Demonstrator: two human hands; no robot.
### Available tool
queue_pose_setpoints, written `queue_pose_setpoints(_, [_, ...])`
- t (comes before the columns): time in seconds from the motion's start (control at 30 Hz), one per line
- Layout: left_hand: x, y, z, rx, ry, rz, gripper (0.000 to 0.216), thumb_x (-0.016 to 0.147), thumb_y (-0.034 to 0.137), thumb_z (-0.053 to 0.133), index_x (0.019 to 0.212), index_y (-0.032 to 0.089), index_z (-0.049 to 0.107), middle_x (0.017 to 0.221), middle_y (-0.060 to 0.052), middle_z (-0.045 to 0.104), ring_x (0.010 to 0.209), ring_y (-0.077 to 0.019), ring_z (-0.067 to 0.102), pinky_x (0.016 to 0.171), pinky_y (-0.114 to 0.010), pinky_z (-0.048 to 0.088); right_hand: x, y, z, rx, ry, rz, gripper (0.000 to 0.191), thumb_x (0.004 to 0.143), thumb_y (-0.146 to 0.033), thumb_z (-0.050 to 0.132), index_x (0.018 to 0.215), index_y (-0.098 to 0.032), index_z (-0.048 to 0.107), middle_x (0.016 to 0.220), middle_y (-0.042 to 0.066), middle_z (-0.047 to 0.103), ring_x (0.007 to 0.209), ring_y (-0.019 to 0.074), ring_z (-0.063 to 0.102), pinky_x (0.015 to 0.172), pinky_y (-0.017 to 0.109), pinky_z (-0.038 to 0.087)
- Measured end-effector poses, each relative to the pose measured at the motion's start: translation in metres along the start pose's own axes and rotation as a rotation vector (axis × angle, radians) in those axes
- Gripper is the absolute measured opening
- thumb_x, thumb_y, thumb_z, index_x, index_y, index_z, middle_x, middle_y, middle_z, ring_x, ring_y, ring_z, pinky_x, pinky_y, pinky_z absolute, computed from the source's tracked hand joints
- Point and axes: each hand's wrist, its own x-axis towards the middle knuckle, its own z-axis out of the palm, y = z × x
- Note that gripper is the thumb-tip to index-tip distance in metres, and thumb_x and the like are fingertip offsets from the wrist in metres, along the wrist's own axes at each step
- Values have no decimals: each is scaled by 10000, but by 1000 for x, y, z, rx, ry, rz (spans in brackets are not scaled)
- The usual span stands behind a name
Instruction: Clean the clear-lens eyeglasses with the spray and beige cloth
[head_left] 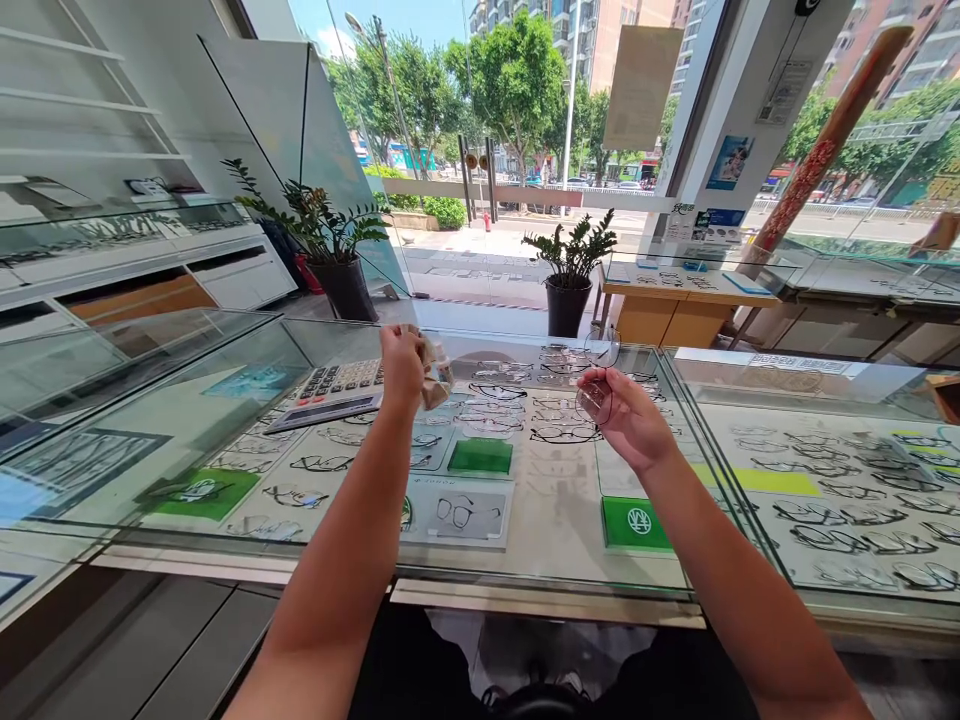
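My left hand [403,362] is closed on a crumpled beige-brown cloth [435,372], held above the glass display case [540,570]. In my right hand [630,415] a pair of thin-rimmed eyeglasses [602,347] is pinched between thumb and fingers, one round lens standing up and the other near my fingertips. The cloth and the eyeglasses are apart. Under and between my hands, rows of eyeglass frames [491,410] lie in the case. A calculator [330,393] rests at an angle on the glass beside my left hand.
Green logo blocks [637,522] and a card with a glasses picture [465,515] sit inside the case. More frames [847,512] fill the case on the right. Beyond stand two potted plants [566,300] [341,285], a wooden display table [675,310] and glass doors.
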Motion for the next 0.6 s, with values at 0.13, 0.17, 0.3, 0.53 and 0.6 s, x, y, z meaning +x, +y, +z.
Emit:
queue_pose_setpoints(0.13, [-34,22,26,-493,-233,-183,199,795,220,621,897,228,450,799,14,564,602,-111,482,489,-228,411,-3,-3,5,-8,6,-12,229,801,-469,894,880,-282,790,1030,10,784,1056,199,711,1059,377,549])
queue_pose_setpoints(0.17, [-46,25,34,-535,-288,-217,214,755,206,650,892,216,486,781,20,574,590,-104,493,487,-224,428,-4,-3,7,-16,1,-18,235,794,-467,902,876,-279,787,1021,14,784,1062,203,714,1079,387,539])
queue_pose_setpoints(0.3, [-91,30,59,-594,-457,-350,290,719,214,770,952,174,602,775,5,651,590,-115,582,539,-254,529,-11,0,17,-46,-60,-50,243,770,-447,931,855,-270,788,964,18,797,1073,209,728,1151,413,490])
queue_pose_setpoints(0.53, [-130,33,70,-736,-697,-554,386,683,235,953,906,143,652,731,-15,711,663,-143,690,654,-246,573,-19,10,28,-115,-174,-54,239,788,-466,922,894,-279,817,951,14,823,1022,196,745,1060,366,535])
queue_pose_setpoints(0.6, [-133,33,71,-784,-747,-590,357,686,213,959,868,133,662,706,-10,708,640,-128,681,654,-228,560,-19,12,28,-134,-182,-57,232,791,-466,921,900,-286,822,974,15,828,995,190,744,998,349,562])
